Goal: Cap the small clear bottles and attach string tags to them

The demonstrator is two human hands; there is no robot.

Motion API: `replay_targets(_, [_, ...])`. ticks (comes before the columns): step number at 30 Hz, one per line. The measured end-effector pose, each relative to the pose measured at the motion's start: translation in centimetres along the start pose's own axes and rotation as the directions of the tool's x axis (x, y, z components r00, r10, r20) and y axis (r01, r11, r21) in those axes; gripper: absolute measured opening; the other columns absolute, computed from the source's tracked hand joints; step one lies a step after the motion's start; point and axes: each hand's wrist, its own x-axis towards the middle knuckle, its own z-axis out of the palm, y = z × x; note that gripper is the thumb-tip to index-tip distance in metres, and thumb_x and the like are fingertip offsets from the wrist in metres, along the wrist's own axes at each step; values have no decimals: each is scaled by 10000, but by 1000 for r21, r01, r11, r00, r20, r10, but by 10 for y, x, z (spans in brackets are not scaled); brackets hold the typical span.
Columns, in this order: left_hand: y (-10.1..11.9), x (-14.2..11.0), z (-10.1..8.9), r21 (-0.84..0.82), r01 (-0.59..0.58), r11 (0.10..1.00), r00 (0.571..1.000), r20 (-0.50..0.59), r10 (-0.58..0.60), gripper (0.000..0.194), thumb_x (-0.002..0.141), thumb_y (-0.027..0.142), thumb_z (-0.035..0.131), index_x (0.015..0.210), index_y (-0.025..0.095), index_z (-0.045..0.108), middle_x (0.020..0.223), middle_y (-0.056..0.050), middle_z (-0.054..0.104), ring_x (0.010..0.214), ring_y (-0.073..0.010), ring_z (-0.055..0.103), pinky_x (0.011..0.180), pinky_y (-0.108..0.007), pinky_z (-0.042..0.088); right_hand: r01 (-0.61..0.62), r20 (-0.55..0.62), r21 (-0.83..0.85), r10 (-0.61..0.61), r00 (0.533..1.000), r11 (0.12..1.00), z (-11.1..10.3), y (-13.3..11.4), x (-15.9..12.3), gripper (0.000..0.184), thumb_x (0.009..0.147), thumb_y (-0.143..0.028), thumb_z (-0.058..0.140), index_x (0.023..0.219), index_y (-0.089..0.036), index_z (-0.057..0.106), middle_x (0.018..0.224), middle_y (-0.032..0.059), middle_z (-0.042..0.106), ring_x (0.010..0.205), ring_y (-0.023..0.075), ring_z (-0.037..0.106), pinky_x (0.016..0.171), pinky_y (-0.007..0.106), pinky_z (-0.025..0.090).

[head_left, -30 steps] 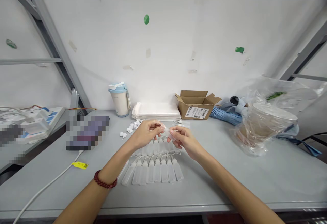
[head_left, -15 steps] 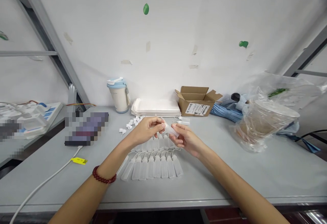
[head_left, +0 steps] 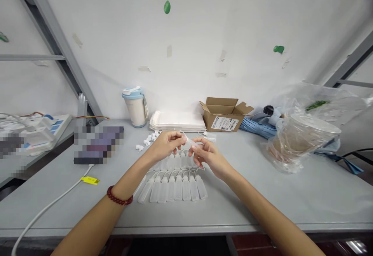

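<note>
Gray bench (head_left: 233, 205) across the lower frame; cardboard box (head_left: 224, 110) right of center, its label (head_left: 225, 124) unreadably small. Left hand (head_left: 166, 145) and right hand (head_left: 210, 155) pinch a translucent bottle (head_left: 191, 143) mid-frame, long axis slanting down rightward.

Small translucent plastic bottle (head_left: 190, 142): partly covered by the fingers of both hands; cap detail too small to read. Back row of translucent bottles (head_left: 175, 162): upper portions obscured by the hands. Purple-and-dark rectangular object (head_left: 101, 145), left of frame: pixelated. Both forearms: cut off at bottom edge. Box label print: illegible.
</note>
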Motion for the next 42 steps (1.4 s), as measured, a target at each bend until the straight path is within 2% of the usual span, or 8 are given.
replay_targets(9, [2,-2,-3,-143,20,989,996,91,-7,256,752,360,649,921,170,626,910,-44,572,846,-167,542,604,-250,473,-44,38,5,44,998,999,-3,2,2,342,824,-510,545,873,-183,456,685,9,654,372,52,445,419,209,313])
replay_targets(12, [5,-2,-6,-130,100,986,989,117,-84,280,766,421,627,854,156,636,948,-60,580,798,-151,544,563,-237,458,-19,30,-25,20,999,1000,-2,3,3,338,823,-503,552,885,-184,460,698,7,654,383,54,459,426,209,322])
replay_targets(15, [4,-1,-7,-81,144,986,986,91,-137,351,779,485,594,749,136,617,812,-42,582,662,-113,518,502,-217,421,-12,40,-48,14,999,999,-1,4,3,329,835,-500,535,890,-186,455,671,0,649,369,53,448,419,207,313])
replay_targets(23, [0,0,-6,31,-33,999,994,105,30,262,769,399,633,852,150,637,785,-22,613,639,-109,542,591,-251,483,-8,59,-78,13,998,997,-3,2,1,338,856,-509,483,857,-171,483,624,26,671,319,54,418,379,203,287])
replay_targets(32, [-5,1,-6,42,68,997,974,215,-76,373,835,482,515,716,143,616,740,-47,610,671,-138,559,518,-233,463,17,27,-201,-12,1000,980,-4,1,0,333,874,-522,428,862,-190,445,648,24,664,336,72,436,395,218,319])
replay_targets(35, [-4,1,-5,33,128,991,977,166,-131,351,839,449,519,698,140,607,672,-30,592,586,-109,527,509,-223,436,153,-51,-445,-196,979,882,-6,8,1,299,862,-477,472,928,-185,478,667,26,651,410,91,455,443,235,350])
replay_targets(39, [0,1,-5,54,162,985,981,103,-167,356,849,433,511,692,127,605,644,-29,591,528,-88,498,503,-216,421,384,24,-761,-569,822,523,-8,19,3,251,840,-361,534,968,-148,571,707,53,631,542,126,491,551,266,393])
replay_targets(42, [4,0,-6,106,62,992,985,156,-78,346,847,433,520,703,132,607,713,-29,605,544,-81,505,518,-211,435,396,36,-768,-583,812,504,-9,20,2,245,889,-327,468,955,-144,617,699,47,623,574,130,509,563,256,395])
